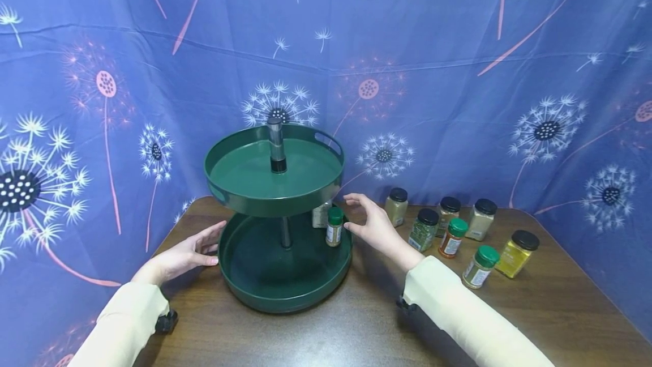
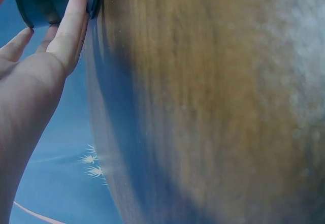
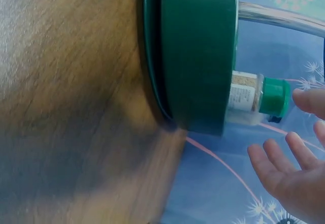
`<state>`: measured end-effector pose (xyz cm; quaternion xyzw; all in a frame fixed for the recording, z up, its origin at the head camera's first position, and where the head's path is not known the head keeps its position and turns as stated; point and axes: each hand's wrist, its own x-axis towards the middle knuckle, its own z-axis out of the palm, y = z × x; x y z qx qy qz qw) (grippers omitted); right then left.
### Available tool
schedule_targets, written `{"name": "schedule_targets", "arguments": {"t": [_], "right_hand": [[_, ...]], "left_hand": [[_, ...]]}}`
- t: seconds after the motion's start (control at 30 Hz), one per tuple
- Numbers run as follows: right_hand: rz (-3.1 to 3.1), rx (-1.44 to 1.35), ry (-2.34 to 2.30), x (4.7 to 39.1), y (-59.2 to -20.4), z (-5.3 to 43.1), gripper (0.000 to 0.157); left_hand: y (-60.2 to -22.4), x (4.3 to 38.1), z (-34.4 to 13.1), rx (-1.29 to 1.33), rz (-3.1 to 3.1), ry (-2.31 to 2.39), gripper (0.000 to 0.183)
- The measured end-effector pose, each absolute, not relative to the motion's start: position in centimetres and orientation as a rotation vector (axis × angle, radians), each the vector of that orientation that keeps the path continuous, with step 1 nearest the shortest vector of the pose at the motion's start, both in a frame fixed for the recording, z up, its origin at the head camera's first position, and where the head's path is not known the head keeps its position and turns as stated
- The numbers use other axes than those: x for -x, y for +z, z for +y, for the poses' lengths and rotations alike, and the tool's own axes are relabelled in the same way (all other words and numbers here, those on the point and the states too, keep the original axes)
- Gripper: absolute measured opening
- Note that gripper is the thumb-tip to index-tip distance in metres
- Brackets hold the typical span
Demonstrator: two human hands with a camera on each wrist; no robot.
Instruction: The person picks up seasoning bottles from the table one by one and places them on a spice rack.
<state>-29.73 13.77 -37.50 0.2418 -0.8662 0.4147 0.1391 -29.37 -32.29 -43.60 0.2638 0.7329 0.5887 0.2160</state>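
Note:
A green two-tier turntable rack [image 1: 285, 302] stands on the wooden table. On its lower tier, at the right, is a green-capped spice jar [image 1: 333, 233], with a second pale jar [image 1: 320, 217] partly hidden behind it. My left hand [image 1: 191, 251] is at the left rim of the lower tier, fingers extended; in the left wrist view its fingertips meet the green rim. My right hand [image 1: 374, 225] is just right of the green-capped jar, thumb and fingers spread, holding nothing. The right wrist view shows a gap between its fingers and the green cap.
Several spice jars stand on the table at the right, among them a black-capped herb jar [image 1: 423, 231], a red-brown jar with a green cap [image 1: 451, 239] and a yellow jar [image 1: 515, 255]. The upper tier [image 1: 244, 171] overhangs the lower one. A blue patterned cloth [image 1: 433, 27] hangs behind.

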Motion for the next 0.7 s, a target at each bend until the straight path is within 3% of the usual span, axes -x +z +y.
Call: {"name": "schedule_targets", "arguments": {"t": [0.7], "right_hand": [[-2.591, -0.617, 1.121, 27.9, -33.8, 19.9, 0.064]], "left_hand": [[-43.5, 29.2, -32.1, -0.71, 2.036, 1.645, 0.087]]}}
